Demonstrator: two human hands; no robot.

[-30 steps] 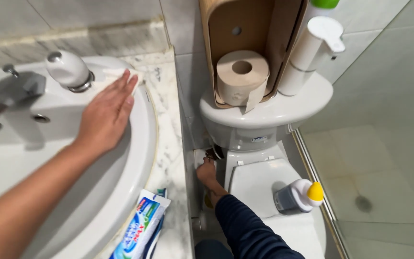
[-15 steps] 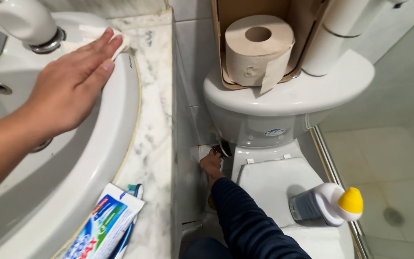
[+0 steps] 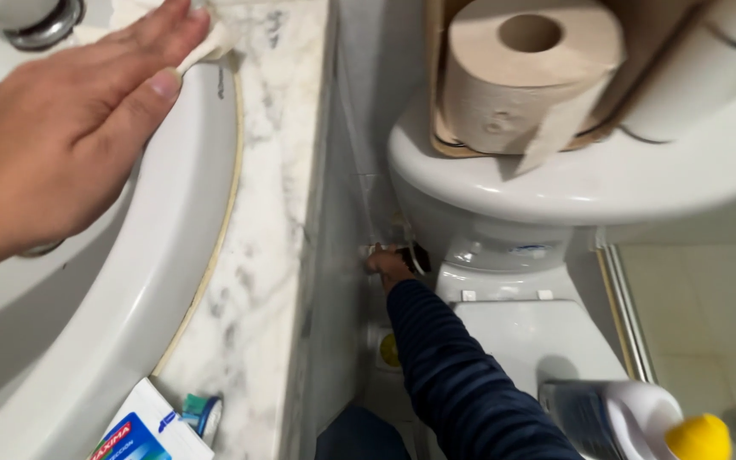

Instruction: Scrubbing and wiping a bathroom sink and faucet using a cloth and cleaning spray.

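Flat and open, our left hand (image 3: pixel 61 145) presses a white cloth (image 3: pixel 206 47) against the far rim of the white basin (image 3: pixel 189 221), its fingers pointing far and right toward the marble counter (image 3: pixel 270 213); only 1 corner of the cloth shows past the fingertips. Our right hand (image 3: pixel 388 266), in a dark blue ribbed sleeve (image 3: pixel 462 383), reaches down and far into the gap between counter and toilet (image 3: pixel 521 332), at a small fitting (image 3: pixel 411 254) under the tank; we cannot tell whether it grips. That fitting lies just far of the right hand, well below the left. Near left sits a blue-and-white toothpaste box (image 3: pixel 142 434). A grey bottle with yellow cap (image 3: pixel 641 422) lies on the toilet lid, and 1 beige paper roll (image 3: pixel 526 77) stands on the tank.
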